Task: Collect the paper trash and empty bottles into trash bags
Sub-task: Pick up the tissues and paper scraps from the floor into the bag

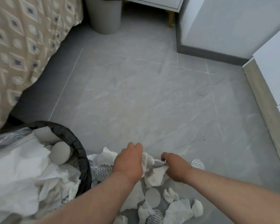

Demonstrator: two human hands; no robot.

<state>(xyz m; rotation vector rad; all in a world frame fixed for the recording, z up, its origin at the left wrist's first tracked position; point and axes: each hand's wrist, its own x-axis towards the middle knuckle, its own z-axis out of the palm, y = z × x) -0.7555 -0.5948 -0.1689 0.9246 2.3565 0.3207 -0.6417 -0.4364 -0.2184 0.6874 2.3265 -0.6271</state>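
Observation:
A heap of crumpled white paper tissues (153, 175) lies on the grey floor at the bottom centre. My left hand (129, 160) grips a wad of that paper, fingers curled under it. My right hand (174, 167) pinches the same bunch from the right side. More loose tissue balls (176, 206) lie nearer to me. A black trash bag (78, 149) lining a bin stands at the lower left, filled with white paper and grey round cups (60, 152). Round foil seal discs (103, 172) lie among the tissues.
A bed with a beige patterned cover (23, 46) fills the upper left. A grey bin (105, 15) stands at the back by a white cabinet (153, 2). White wall and furniture panels (265, 62) run along the right. A foil disc (197, 164) lies right of my hand.

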